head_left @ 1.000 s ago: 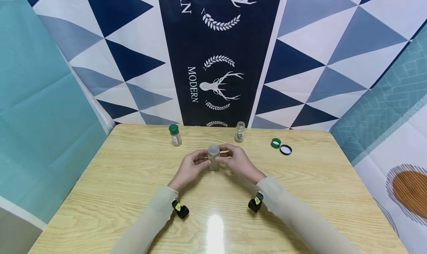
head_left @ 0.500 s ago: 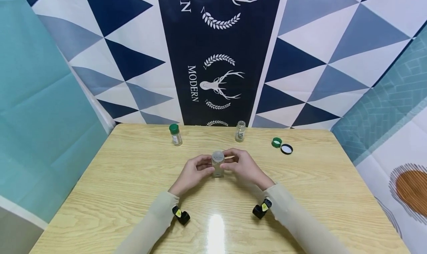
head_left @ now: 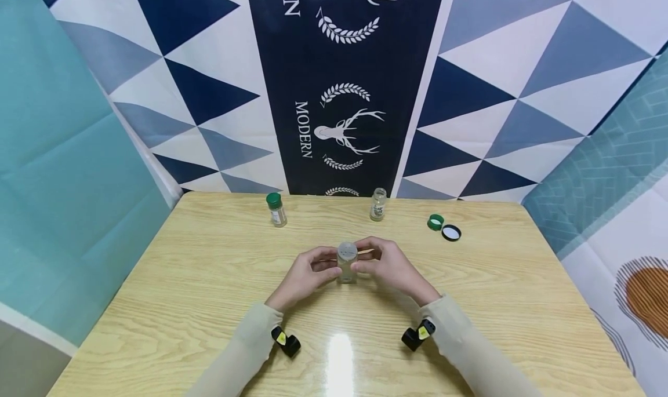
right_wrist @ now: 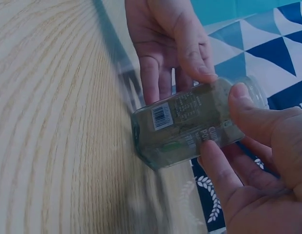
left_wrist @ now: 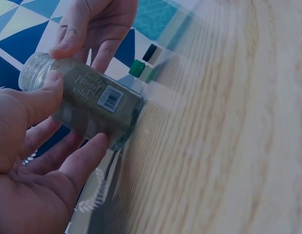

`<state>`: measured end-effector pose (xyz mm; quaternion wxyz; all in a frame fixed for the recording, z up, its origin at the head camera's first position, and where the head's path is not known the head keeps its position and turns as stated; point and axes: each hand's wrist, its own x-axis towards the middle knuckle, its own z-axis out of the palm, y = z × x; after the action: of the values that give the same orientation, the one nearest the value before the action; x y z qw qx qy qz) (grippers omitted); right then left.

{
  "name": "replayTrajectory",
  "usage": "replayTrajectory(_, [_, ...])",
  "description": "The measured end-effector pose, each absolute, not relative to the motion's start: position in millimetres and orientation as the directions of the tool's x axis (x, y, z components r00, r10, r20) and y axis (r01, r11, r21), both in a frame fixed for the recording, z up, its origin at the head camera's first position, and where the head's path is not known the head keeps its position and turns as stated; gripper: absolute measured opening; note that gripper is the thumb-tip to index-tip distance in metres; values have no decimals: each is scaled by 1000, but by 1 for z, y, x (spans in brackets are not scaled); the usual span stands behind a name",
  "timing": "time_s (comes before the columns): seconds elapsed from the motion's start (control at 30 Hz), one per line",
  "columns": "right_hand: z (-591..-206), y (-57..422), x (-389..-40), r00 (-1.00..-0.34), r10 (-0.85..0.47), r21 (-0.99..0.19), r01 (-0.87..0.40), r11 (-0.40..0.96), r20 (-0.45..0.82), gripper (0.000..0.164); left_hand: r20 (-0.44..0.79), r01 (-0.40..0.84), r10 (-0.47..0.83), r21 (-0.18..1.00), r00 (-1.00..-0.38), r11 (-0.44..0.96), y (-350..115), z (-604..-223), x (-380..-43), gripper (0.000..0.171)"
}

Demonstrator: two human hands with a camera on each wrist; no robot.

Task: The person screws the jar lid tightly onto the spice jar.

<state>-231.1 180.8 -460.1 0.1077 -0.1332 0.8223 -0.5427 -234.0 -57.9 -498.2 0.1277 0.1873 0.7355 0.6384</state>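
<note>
A square glass spice jar (head_left: 347, 272), filled with grey-brown powder, stands upright between both hands at the middle of the table. Its pale, capless top faces up. The left hand (head_left: 310, 272) holds its left side and the right hand (head_left: 390, 266) its right, thumbs toward the person. In the left wrist view, a barcode label shows on the jar (left_wrist: 87, 102), with the left thumb near the neck and a finger low on the glass. From the right wrist, the jar's base (right_wrist: 141, 139) appears right at the tabletop, and the right thumb lies by the neck.
Toward the back left stands a green-capped spice jar (head_left: 276, 210). An open glass jar (head_left: 378, 206) is at the back edge, right of centre. A green cap (head_left: 435, 222) and a black-rimmed lid (head_left: 451, 232) lie farther right. Patterned cloth (head_left: 341, 66) hangs behind the table (head_left: 209, 269).
Both hands have shifted the spice jar a little to the right and toward the person, keeping their hold on it. The other jars and the caps stay where they were.
</note>
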Motion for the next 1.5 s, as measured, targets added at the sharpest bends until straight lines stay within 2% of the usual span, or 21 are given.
replayTrajectory(0.7, [-459, 188, -220, -923, -386, -933, -137, 334, -3, 45, -8, 40, 512, 996, -859, 83, -57, -499, -230, 47])
replayTrajectory(1.17, [-454, 195, -219, -887, -457, -931, -108, 348, -68, 41, -6, 85, 574, 988, -819, 131, -60, -496, -230, 46])
replayTrajectory(1.5, [-450, 196, -217, -877, -472, -924, -106, 366, -86, 42, -10, 97, 572, 983, -821, 157, -57, -500, -231, 52])
